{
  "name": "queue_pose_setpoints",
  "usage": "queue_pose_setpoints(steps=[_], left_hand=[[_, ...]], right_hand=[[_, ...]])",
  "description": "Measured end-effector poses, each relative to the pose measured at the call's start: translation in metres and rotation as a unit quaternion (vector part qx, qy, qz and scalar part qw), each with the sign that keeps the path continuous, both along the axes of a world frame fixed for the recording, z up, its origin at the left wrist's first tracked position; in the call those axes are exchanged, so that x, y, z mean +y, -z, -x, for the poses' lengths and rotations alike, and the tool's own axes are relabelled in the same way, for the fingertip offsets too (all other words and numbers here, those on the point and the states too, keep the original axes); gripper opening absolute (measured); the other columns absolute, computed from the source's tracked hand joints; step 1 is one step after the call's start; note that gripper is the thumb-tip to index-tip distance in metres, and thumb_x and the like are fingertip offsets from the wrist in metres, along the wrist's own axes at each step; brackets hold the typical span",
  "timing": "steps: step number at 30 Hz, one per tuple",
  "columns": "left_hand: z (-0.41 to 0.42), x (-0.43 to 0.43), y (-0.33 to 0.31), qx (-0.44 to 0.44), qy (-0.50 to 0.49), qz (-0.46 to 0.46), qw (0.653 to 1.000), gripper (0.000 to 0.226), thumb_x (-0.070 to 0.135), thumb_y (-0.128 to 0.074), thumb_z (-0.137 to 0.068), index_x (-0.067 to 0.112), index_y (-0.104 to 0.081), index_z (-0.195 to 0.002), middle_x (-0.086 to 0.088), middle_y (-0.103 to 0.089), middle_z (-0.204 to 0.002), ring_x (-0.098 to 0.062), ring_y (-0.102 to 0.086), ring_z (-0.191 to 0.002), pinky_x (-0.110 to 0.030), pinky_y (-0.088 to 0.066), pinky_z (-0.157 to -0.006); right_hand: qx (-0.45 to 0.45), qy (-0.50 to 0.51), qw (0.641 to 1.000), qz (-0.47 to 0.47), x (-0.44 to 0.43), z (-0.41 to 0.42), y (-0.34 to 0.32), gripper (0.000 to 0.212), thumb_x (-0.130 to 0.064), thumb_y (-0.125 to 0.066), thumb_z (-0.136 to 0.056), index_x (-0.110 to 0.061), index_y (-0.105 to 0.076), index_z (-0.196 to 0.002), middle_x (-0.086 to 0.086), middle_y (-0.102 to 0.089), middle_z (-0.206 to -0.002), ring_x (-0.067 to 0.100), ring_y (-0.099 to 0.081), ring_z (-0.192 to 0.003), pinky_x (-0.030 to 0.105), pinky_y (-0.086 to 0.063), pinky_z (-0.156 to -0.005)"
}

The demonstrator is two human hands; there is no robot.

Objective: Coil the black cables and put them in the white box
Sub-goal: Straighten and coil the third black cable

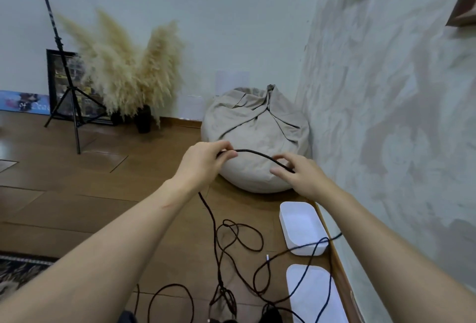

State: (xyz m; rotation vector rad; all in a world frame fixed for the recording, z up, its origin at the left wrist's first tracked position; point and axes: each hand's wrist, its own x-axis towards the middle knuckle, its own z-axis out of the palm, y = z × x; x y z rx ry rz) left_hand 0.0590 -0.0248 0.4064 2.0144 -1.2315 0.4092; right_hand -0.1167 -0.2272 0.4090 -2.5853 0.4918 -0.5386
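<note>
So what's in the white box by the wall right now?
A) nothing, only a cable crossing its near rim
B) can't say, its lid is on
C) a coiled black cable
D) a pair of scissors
A: the white box is open and bare inside, with one dark cable lying across its near rim.

A black cable (pixel 257 154) was held raised in a shallow arc, and its length was dropped to the floor (pixel 103 209), where other black cables (pixel 240 244) were left tangled in loose, uncoiled loops. The white box (pixel 301 224), open and rectangular, was set just right of the tangle, its near corner crossed by one cable.
</note>
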Motion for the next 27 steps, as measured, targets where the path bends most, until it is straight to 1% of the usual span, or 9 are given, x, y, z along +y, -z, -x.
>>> queue_pose_setpoints(steps=[3, 8, 12, 15, 16, 19, 21, 24, 27], left_hand=[[0.010, -0.008, -0.008, -0.036, 0.025, 0.000, 0.999, 0.019, 0.044, -0.062, -0.097, 0.027, -0.069, -0.092, 0.010, -0.062, -0.068, -0.010, -0.055, -0.064, -0.034, -0.046, -0.060], [-0.026, 0.016, 0.005, 0.022, -0.043, -0.004, 0.999, 0.019, 0.043, -0.059, -0.099, 0.028, -0.068, -0.090, 0.011, -0.064, -0.070, -0.008, -0.056, -0.065, -0.038, -0.047, -0.060], [-0.012, 0.006, 0.002, 0.020, -0.015, 0.014, 1.000, 0.018, 0.042, -0.059, -0.100, 0.029, -0.065, -0.089, 0.013, -0.060, -0.068, -0.008, -0.054, -0.065, -0.033, -0.042, -0.061], [0.002, -0.006, -0.003, -0.005, 0.020, 0.001, 1.000, 0.018, 0.044, -0.060, -0.099, 0.029, -0.067, -0.091, 0.012, -0.063, -0.071, -0.009, -0.057, -0.068, -0.033, -0.046, -0.063], [-0.001, -0.006, -0.002, 0.002, 0.019, -0.003, 1.000, 0.018, 0.044, -0.061, -0.099, 0.029, -0.068, -0.091, 0.012, -0.064, -0.073, -0.008, -0.058, -0.069, -0.033, -0.047, -0.064], [-0.022, 0.009, 0.009, 0.043, -0.022, -0.010, 0.999, 0.020, 0.044, -0.059, -0.099, 0.029, -0.067, -0.089, 0.011, -0.065, -0.072, -0.009, -0.059, -0.069, -0.034, -0.045, -0.062], [-0.028, 0.014, 0.014, 0.060, -0.053, -0.007, 0.997, 0.021, 0.044, -0.057, -0.100, 0.030, -0.065, -0.087, 0.010, -0.061, -0.068, -0.012, -0.056, -0.066, -0.033, -0.041, -0.058], [-0.009, -0.001, 0.006, 0.047, -0.010, -0.004, 0.999, 0.019, 0.044, -0.058, -0.100, 0.031, -0.065, -0.088, 0.011, -0.060, -0.067, -0.006, -0.055, -0.065, -0.028, -0.039, -0.057], [0.013, -0.017, 0.002, 0.008, 0.040, -0.019, 0.999, 0.020, 0.045, -0.059, -0.100, 0.030, -0.066, -0.089, 0.011, -0.059, -0.065, -0.003, -0.054, -0.063, -0.029, -0.041, -0.059]], right_hand=[[-0.060, -0.042, 0.997, 0.007, 0.016, -0.011, -0.011, 0.020, -0.038, -0.058, -0.100, -0.028, -0.072, -0.110, -0.010, -0.072, -0.099, 0.012, -0.063, -0.096, 0.037, -0.049, -0.085], [-0.038, 0.072, 0.992, 0.094, -0.014, 0.009, -0.012, 0.018, -0.038, -0.055, -0.100, -0.031, -0.072, -0.104, -0.004, -0.074, -0.102, 0.024, -0.065, -0.098, 0.045, -0.051, -0.083], [-0.009, 0.018, 0.999, 0.032, -0.005, 0.004, -0.014, 0.025, -0.051, -0.063, -0.092, -0.036, -0.070, -0.111, -0.008, -0.072, -0.100, 0.015, -0.062, -0.096, 0.035, -0.049, -0.085], [-0.041, -0.032, 0.998, 0.039, 0.015, -0.010, -0.021, 0.022, -0.043, -0.058, -0.098, -0.028, -0.074, -0.102, -0.010, -0.065, -0.074, 0.007, -0.057, -0.073, 0.022, -0.039, -0.066], [-0.054, -0.020, 0.997, 0.058, 0.014, -0.011, -0.022, 0.022, -0.039, -0.056, -0.100, -0.027, -0.075, -0.099, -0.010, -0.064, -0.072, 0.008, -0.057, -0.072, 0.024, -0.039, -0.064], [-0.057, 0.073, 0.991, 0.097, -0.013, 0.003, -0.015, 0.022, -0.041, -0.053, -0.101, -0.032, -0.072, -0.097, -0.013, -0.072, -0.089, 0.017, -0.064, -0.087, 0.039, -0.050, -0.075], [-0.038, 0.099, 0.991, 0.084, -0.025, 0.011, -0.008, 0.020, -0.043, -0.053, -0.100, -0.033, -0.070, -0.100, -0.014, -0.068, -0.087, 0.021, -0.064, -0.090, 0.038, -0.047, -0.071], [-0.034, 0.024, 0.998, 0.039, -0.006, 0.000, -0.007, 0.022, -0.049, -0.058, -0.096, -0.036, -0.067, -0.112, -0.014, -0.063, -0.086, 0.014, -0.060, -0.088, 0.033, -0.042, -0.073], [-0.033, -0.051, 0.996, 0.071, 0.025, -0.016, -0.013, 0.023, -0.049, -0.056, -0.098, -0.030, -0.069, -0.100, -0.013, -0.062, -0.077, 0.004, -0.053, -0.073, 0.027, -0.036, -0.064]])
